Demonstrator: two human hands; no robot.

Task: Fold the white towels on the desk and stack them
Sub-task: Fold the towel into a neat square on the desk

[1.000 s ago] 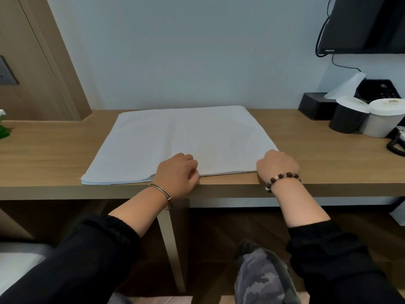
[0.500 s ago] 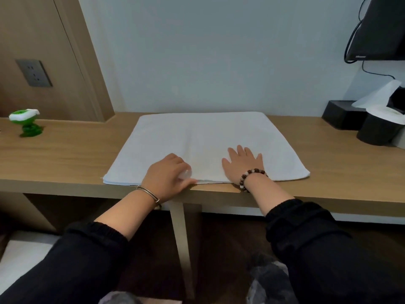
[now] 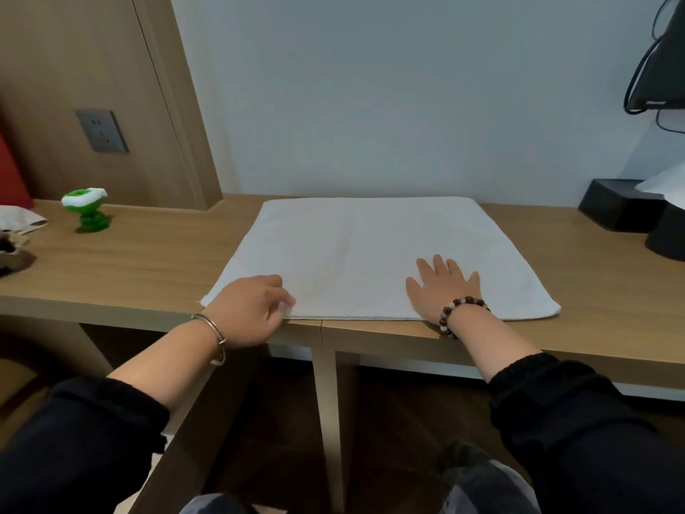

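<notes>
A white towel point(image 3: 370, 250) lies flat on the wooden desk point(image 3: 148, 268), folded into a broad rectangle with its near edge along the desk's front. My left hand point(image 3: 248, 313) sits at the towel's near-left edge, fingers curled and pinching the cloth. My right hand point(image 3: 443, 285) rests palm down on the towel near its front edge, right of centre, fingers straight and spread.
A green and white toy point(image 3: 87, 209) stands on the desk at the left, beyond it crumpled cloth point(image 3: 18, 220). A black tissue box point(image 3: 622, 209) and a black cup point(image 3: 667, 235) sit at the right. A wall socket point(image 3: 102, 131) is on the wooden panel.
My right hand let go of the towel's near-right corner, slid left and now lies flat on it. My left hand moved left along the near edge. The view turned left.
</notes>
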